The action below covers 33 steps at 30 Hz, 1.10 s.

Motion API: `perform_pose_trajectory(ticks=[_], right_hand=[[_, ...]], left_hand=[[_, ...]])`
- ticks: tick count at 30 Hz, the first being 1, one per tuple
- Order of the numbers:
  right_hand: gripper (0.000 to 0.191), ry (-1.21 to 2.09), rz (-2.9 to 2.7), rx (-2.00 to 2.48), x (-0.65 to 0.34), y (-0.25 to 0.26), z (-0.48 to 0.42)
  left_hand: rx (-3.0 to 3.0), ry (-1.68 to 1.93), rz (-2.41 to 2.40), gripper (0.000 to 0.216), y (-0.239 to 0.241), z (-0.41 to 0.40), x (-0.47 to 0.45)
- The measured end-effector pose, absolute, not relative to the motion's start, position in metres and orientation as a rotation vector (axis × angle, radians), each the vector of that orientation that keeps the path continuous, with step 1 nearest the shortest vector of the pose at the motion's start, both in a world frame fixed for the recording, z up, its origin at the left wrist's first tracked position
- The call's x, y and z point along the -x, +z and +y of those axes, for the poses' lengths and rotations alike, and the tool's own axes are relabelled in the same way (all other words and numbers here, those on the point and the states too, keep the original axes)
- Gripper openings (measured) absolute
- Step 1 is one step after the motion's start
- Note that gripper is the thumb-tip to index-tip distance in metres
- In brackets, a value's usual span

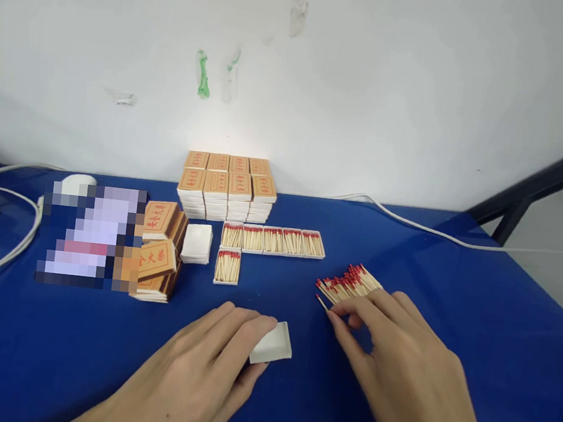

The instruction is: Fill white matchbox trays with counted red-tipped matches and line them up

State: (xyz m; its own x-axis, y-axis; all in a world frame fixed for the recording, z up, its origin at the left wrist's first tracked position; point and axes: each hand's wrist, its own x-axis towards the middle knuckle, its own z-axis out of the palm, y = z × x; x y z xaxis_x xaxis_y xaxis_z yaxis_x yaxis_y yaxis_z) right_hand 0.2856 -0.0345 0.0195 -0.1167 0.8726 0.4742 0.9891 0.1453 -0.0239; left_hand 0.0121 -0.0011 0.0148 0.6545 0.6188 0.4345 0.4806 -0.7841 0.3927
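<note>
My left hand (210,358) holds a white matchbox tray (273,343) between fingers and thumb, near the front middle of the table. The part of the tray that shows has no matches in it. My right hand (397,357) is closed in a pinch on a match (322,302) with a red head, at the near edge of a loose pile of matches (349,282). Behind the tray stands a row of trays filled with matches (273,240), with one more filled tray (227,267) in front of its left end.
Stacked matchboxes (228,185) stand against the wall. To the left are a white stack (197,242), orange matchbox sleeves (156,258) and a pixelated device (98,232). White cables (411,224) run along the back and left of the blue table (500,328).
</note>
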Motion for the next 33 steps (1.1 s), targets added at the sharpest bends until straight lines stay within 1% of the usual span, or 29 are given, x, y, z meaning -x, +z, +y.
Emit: perform_pose_trajectory(ticks=[8, 16, 27, 33], right_hand=[[0.031, -0.497, -2.005, 1.78, -0.279, 0.016, -0.023], [0.033, -0.509, -1.986, 1.812, -0.28, 0.015, -0.024], [0.038, -0.426, -1.939, 1.818, -0.269, 0.016, -0.028], [0.041, -0.291, -1.878, 1.855, -0.261, 0.017, -0.031]], left_hand=[[-2.671, 0.824, 0.892, 0.027, 0.014, 0.0, -0.012], [-2.665, 0.839, 0.882, 0.028, 0.013, -0.003, -0.011], [-2.662, 0.826, 0.892, 0.027, 0.012, -0.001, -0.011], [-2.689, 0.848, 0.898, 0.028, 0.014, -0.002, -0.013]])
